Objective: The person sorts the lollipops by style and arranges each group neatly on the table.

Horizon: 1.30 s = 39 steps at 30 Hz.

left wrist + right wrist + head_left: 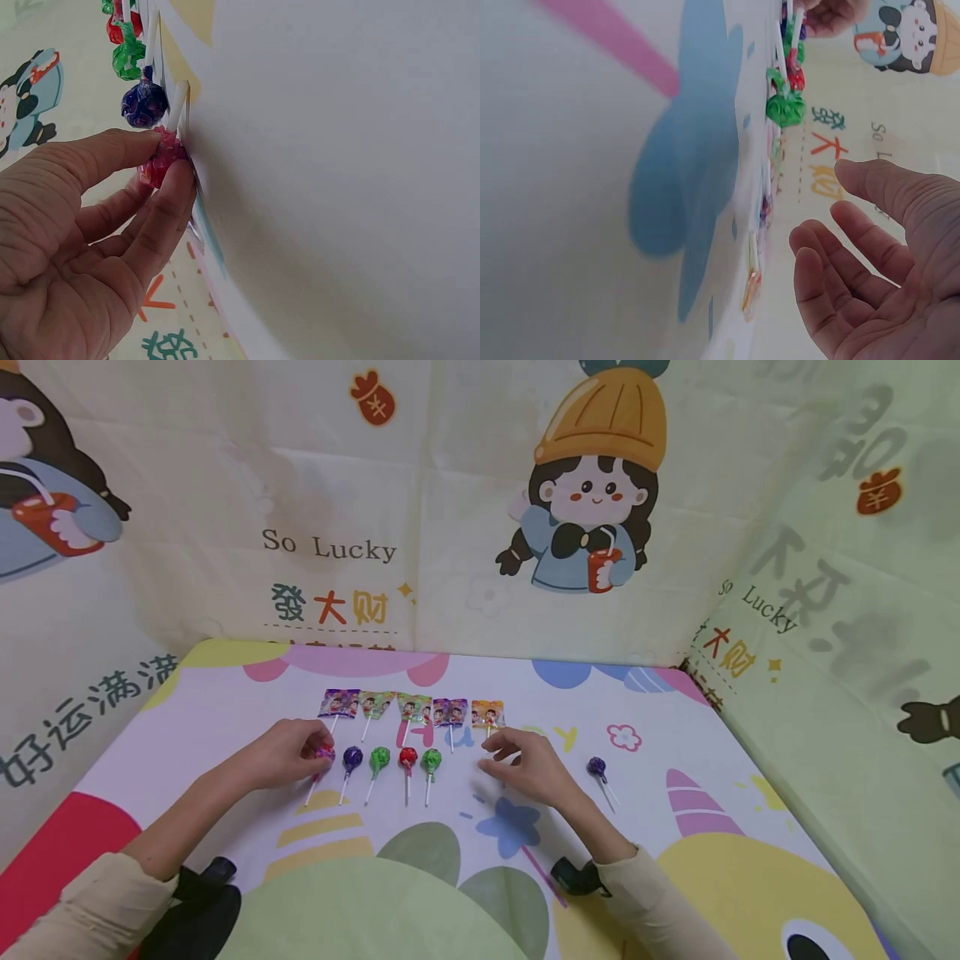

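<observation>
My left hand (281, 753) pinches a pink-wrapped lollipop (161, 166) by its round head between thumb and fingers, its white stick pointing toward me. It is at the left end of a row on the table. Rightward in that row lie a dark purple lollipop (352, 757), a green lollipop (379, 758), a red lollipop (407, 758) and another green lollipop (431, 761). My right hand (528, 767) hovers right of the row with fingers loosely bent and nothing between them. Farther right lies a separate purple lollipop (597, 767).
Behind the row, several lollipops in flat printed wrappers form a second line, from a purple packet (341, 702) to an orange packet (487, 713). The table cover (645, 852) has cartoon prints. A printed cloth (457, 527) hangs behind and at both sides.
</observation>
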Motion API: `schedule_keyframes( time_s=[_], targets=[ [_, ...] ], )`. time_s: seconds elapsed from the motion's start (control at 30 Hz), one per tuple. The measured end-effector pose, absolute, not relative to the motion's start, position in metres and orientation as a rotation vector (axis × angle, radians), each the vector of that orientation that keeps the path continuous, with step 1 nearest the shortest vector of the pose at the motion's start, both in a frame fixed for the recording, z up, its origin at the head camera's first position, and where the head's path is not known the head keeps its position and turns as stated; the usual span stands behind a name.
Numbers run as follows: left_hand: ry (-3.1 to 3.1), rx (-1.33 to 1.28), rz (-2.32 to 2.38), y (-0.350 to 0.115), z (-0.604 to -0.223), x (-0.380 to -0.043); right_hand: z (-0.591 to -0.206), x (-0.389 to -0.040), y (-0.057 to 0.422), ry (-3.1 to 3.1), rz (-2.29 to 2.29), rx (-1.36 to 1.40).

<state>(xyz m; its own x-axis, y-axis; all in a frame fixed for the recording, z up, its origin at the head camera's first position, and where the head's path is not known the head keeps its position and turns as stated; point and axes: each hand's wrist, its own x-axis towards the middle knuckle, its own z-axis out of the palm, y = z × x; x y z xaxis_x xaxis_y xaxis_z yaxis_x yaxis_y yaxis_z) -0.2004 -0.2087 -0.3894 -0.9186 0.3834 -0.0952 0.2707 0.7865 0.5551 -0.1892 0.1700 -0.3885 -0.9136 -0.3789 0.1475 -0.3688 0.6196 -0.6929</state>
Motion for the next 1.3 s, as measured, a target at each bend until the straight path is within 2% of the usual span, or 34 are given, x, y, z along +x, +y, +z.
schedule_keyframes(
  time_s=[1.3],
  targets=[
    [2.770, 0.484, 0.809, -0.208, -0.387, -0.202, -0.380, -0.189, 0.234, 2.933, -1.253, -0.434]
  ],
)
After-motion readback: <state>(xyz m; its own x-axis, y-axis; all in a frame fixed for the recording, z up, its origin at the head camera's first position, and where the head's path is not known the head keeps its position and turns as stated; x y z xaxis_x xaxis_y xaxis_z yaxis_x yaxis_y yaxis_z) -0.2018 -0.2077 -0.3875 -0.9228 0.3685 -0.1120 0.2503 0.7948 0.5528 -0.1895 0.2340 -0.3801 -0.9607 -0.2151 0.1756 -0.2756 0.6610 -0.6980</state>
